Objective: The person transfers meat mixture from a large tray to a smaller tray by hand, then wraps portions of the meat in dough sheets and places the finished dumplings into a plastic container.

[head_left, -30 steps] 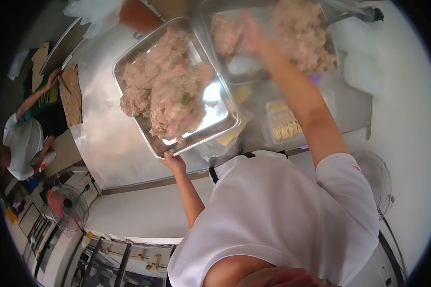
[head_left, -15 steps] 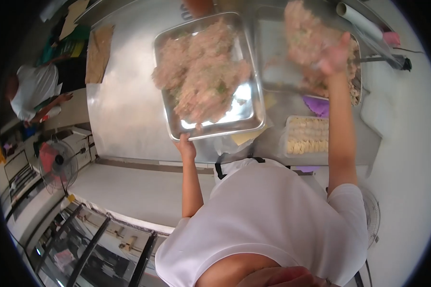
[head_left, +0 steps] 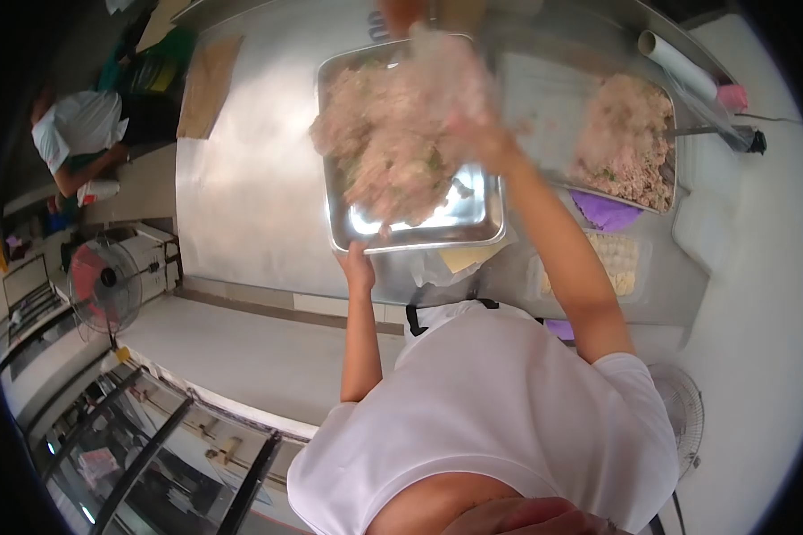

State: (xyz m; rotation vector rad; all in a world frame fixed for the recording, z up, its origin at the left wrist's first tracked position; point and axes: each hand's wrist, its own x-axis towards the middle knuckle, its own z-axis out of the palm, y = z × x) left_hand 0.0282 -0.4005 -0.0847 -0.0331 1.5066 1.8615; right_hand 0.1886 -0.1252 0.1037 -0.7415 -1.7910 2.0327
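A shiny metal tray [head_left: 428,242] holds a heap of pale pink minced meat [head_left: 379,147] with green flecks. My left hand [head_left: 357,266] is closed on its near rim, close to the left corner. Over the right side of that heap is my right hand [head_left: 491,143], smeared by motion, with a blurred lump of minced meat [head_left: 446,76] in its grasp. To the right stands a second metal tray [head_left: 531,85], with more minced meat [head_left: 629,125] toward its right end.
A clear box [head_left: 608,259] of small pale pieces lies near the front edge, below purple material [head_left: 602,212]. Cling film roll [head_left: 678,64] is at far right, brown cardboard [head_left: 212,85] at left. Beyond the table are a person [head_left: 85,129] and a fan [head_left: 107,276].
My right hand has swung left from the right-hand tray to above the left tray, carrying minced meat. My left hand stays on the tray's rim. The view has shifted slightly.
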